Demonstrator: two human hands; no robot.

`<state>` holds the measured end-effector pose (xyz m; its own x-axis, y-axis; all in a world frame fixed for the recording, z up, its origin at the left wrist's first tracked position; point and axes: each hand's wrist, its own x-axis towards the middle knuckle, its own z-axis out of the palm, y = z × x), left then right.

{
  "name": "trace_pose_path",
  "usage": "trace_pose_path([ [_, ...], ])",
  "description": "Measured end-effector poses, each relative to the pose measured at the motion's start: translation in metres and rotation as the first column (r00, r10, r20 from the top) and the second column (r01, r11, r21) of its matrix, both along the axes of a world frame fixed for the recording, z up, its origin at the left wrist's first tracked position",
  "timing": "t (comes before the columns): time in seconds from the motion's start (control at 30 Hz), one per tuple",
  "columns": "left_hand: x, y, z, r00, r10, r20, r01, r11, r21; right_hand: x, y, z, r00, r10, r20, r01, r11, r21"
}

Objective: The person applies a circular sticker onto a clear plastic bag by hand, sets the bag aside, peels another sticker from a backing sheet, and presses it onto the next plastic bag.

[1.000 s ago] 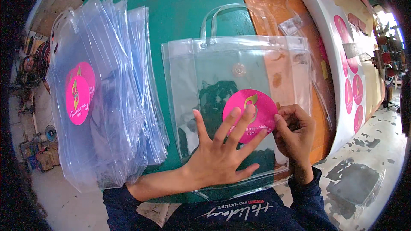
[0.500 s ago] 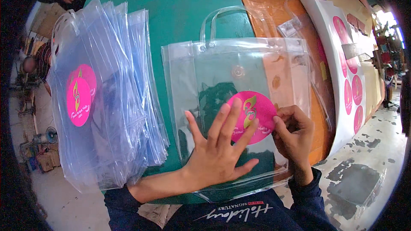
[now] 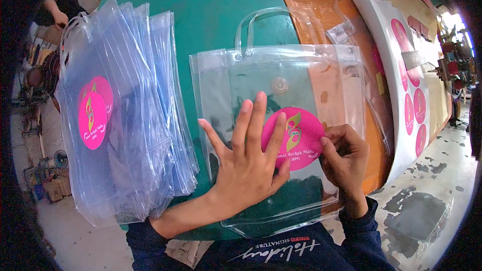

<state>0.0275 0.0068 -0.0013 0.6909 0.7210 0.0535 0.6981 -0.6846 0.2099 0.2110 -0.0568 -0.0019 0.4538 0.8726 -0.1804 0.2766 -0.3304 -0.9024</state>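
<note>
Pink round sticker [image 3: 293, 138] lies on clear plastic tote bag [image 3: 281, 120], flat on green desk [image 3: 211, 15]. I see left hand [image 3: 246, 165] spread flat, fingertips covering sticker's left edge. Right hand [image 3: 344, 153] pinches sticker's right rim, equally near. Sticker directly ahead between both hands.

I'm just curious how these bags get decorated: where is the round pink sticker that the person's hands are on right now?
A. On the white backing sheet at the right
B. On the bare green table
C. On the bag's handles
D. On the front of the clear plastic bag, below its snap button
D: the left hand and right hand press the round pink sticker onto the clear plastic bag, just below its snap button.
</note>
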Motion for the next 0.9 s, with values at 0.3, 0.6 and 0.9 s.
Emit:
trace_pose_path([
  [0.3,0.001,-0.021,-0.001,0.976,-0.198,0.087,0.205,0.976,-0.074,0.002,0.000,-0.002,1.000,0.010,-0.021,-0.010,1.000,0.029],
  [0.6,0.001,-0.010,-0.004,0.998,-0.061,0.026,0.060,0.997,0.045,0.003,-0.002,-0.003,0.999,0.021,-0.031,-0.020,1.000,0.023],
  [0.9,-0.005,-0.001,-0.002,0.993,-0.087,0.074,0.086,0.996,0.024,0.002,-0.002,-0.002,1.000,0.011,0.019,-0.011,1.000,0.017],
])
